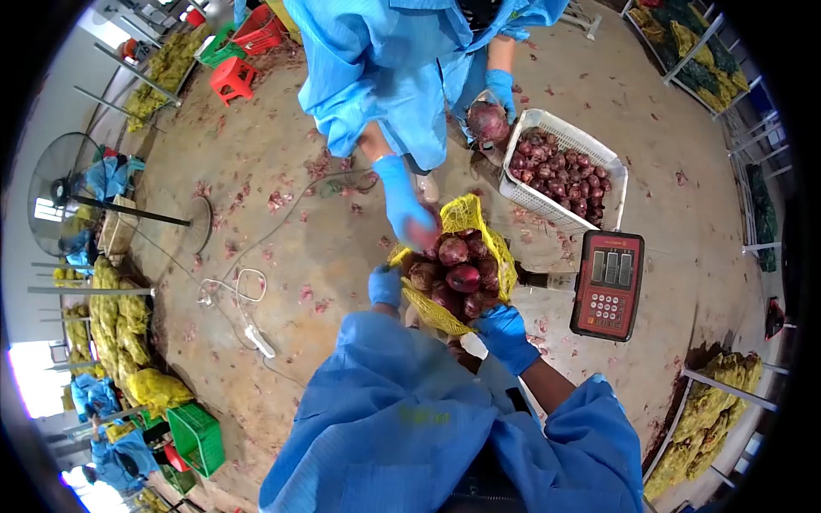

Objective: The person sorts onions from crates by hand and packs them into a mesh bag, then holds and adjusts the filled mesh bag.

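A yellow mesh bag [505, 265] stands in front of me with its mouth spread wide, full of red onions [463, 278]. My left hand [385, 285], in a blue glove, is closed on the bag's left rim. On the near right side, my right hand [506, 337], also gloved in blue, grips the mesh rim. Across from me, a co-worker's gloved hand [405, 208] holds a red onion [422, 231] over the bag's opening; it looks blurred. That person's other hand [501, 92] is at a large red onion [487, 123].
Right of the bag is a red digital scale display [607, 286]. Behind it stands a white crate [617, 188] of red onions. A standing fan [128, 209], cables and a power strip [259, 342] are on the left. Onion skins litter the floor; filled yellow sacks [710, 419] line the sides.
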{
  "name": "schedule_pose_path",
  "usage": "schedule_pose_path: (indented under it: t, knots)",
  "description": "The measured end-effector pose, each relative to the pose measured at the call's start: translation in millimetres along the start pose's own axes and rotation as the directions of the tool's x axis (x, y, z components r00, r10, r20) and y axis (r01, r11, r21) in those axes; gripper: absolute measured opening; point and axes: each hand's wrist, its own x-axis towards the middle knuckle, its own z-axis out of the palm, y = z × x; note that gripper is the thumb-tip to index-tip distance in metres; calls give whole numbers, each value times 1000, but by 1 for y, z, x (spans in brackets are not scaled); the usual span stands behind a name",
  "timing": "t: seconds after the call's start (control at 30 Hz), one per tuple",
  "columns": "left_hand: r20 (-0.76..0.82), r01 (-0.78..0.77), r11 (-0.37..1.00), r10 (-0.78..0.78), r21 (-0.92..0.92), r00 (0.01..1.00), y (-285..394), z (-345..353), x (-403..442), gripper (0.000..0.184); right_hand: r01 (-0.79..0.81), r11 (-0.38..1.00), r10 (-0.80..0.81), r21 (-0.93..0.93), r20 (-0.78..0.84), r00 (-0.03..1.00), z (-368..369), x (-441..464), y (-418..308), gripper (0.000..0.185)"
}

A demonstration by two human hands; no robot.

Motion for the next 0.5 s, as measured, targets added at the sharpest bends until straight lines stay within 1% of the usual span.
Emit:
schedule_pose_path:
  t: [0.07, 0.1, 0.17, 0.2, 0.23, 0.33, 0.4, 0.43, 0.5]
  knots:
    - [43, 8, 971, 2, -237, 999, 23, -14, 3, 17, -59, 998, 59, -14, -55, 997, -5, 5, -1, 4]
    - [47, -1, 971, 13, -237, 999, 20, -14, 9, 17, -64, 998, 63, -19, -64, 996, -4, 4, -2, 4]
    - [57, -148, 855, 203, -497, 978, 20, -14, 17, 16, -82, 997, 81, -6, -92, 992, 3, 3, -2, 4]
    - [76, -110, 873, 165, -476, 983, 22, -15, 16, 15, -94, 992, 89, -79, -63, 994, 6, 2, -3, 5]
    - [80, -117, 871, 175, -477, 981, 24, -16, 15, 15, -100, 991, 94, -84, -72, 993, 10, 2, -2, 5]
    - [108, -59, 893, 120, -446, 987, 33, -19, 5, 14, -131, 988, 124, -82, -84, 989, 12, 0, -2, 6]
    - [128, -50, 898, 118, -438, 985, 30, -17, 11, 15, -217, 940, 237, -263, 49, 970, 3, 2, -9, 7]
    - [142, -37, 905, 107, -424, 984, 28, -16, 15, 16, -219, 938, 239, -268, 42, 970, 3, 2, -10, 7]
    - [146, -30, 897, 104, -441, 984, 32, -17, 12, 16, -290, 928, 307, -232, 42, 951, 5, 1, -13, 15]
